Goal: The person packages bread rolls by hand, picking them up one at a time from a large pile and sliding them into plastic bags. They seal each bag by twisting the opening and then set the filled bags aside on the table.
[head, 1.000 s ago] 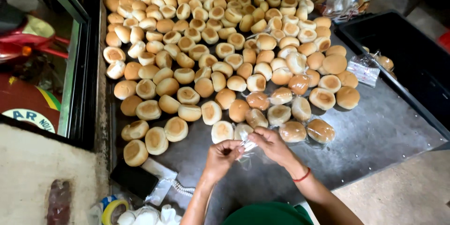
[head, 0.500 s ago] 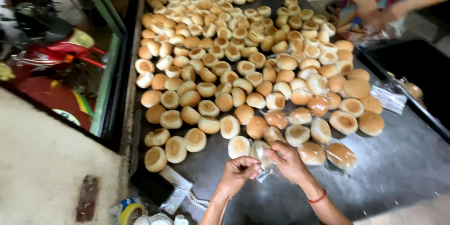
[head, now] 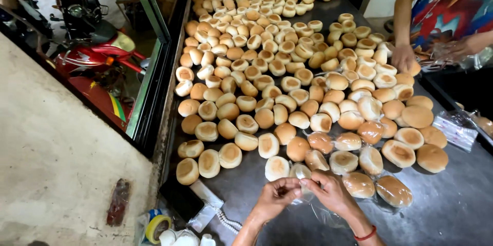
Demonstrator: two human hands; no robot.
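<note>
My left hand (head: 275, 197) and my right hand (head: 331, 191) meet at the near edge of a dark metal table (head: 452, 210). Both pinch a thin clear plastic bag (head: 309, 201) with a bun (head: 301, 172) at its mouth. A red band circles my right wrist. Just beyond my fingers lie several buns wrapped in clear bags (head: 393, 190). Several bare round bread buns (head: 267, 71) cover the table from there to its far end.
Another person stands at the right, one hand (head: 402, 57) on the buns and the other holding a clear bag (head: 457, 51). A stack of clear bags (head: 456, 129) lies at the right edge. A tape roll (head: 157, 227) sits at the near left. A red motorbike (head: 100, 51) is behind glass.
The view has moved closer and tilted up along the table. My hands stay together on the plastic bag at the near edge, working it around a bun.
</note>
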